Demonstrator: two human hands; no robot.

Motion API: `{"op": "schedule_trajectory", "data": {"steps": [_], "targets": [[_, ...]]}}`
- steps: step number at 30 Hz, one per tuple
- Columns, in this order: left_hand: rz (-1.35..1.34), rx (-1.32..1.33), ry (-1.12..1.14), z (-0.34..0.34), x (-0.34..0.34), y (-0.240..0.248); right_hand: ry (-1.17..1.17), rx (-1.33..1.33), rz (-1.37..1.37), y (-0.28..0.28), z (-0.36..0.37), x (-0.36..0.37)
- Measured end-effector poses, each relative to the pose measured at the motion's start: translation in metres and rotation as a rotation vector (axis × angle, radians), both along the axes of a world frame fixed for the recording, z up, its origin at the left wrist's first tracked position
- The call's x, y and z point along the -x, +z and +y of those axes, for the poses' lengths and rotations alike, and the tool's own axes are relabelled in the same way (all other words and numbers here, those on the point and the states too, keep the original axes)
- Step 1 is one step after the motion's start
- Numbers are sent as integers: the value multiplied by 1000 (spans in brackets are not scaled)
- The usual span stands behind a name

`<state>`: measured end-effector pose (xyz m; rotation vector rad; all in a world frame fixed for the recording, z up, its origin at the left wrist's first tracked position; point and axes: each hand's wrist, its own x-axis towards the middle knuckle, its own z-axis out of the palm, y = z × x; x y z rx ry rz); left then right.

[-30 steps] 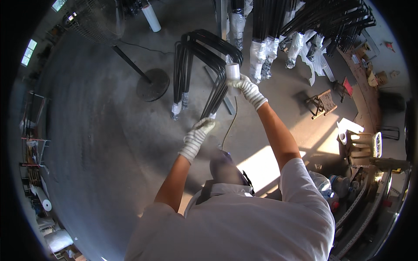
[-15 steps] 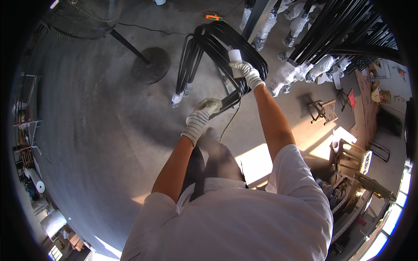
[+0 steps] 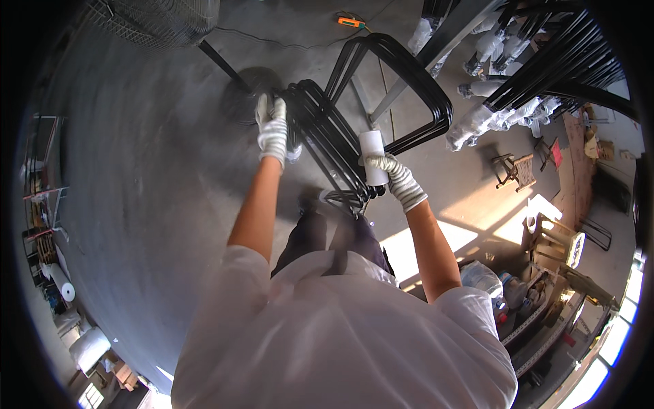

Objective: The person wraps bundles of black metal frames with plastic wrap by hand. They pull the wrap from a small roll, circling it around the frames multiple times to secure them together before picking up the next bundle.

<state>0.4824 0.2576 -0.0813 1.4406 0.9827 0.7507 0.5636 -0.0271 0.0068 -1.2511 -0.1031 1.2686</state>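
Observation:
Several bent black metal tubes (image 3: 320,116) are bundled in front of me, their lower ends close together near my legs. My right hand (image 3: 398,178), in a striped white glove, grips a roll of white wrap (image 3: 372,146) beside those ends. My left hand (image 3: 272,129), gloved alike, is at the left bend of the bundle with its fingers stretched out and apart; whether it touches the tubes cannot be made out. More bent black tubes (image 3: 415,75) extend to the right behind the roll, over a grey metal bar (image 3: 395,95).
A standing fan (image 3: 153,24) is at the far left. An orange device (image 3: 351,22) with a cord lies on the floor. Black tubes with plastic-wrapped ends (image 3: 477,123) crowd the far right. Folding stools (image 3: 521,172) stand right, and a cluttered shelf (image 3: 545,320) is nearer.
My left hand has let go of the tube ends and moved up and left to the bend. The bundle has swung round, and the right hand has come nearer with the roll.

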Motion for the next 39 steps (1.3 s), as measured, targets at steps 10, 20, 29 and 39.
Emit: {"op": "schedule_trajectory", "data": {"steps": [10, 20, 29, 39], "targets": [[429, -244, -353, 78, 35, 35, -125, -29, 197, 21, 25, 86], [111, 683, 496, -18, 124, 43, -416, -227, 420, 4, 51, 99], [-371, 369, 343, -74, 159, 76, -275, -358, 512, -25, 60, 106], [75, -348, -425, -43, 179, 67, 240, -381, -39, 23, 99, 115]]}}
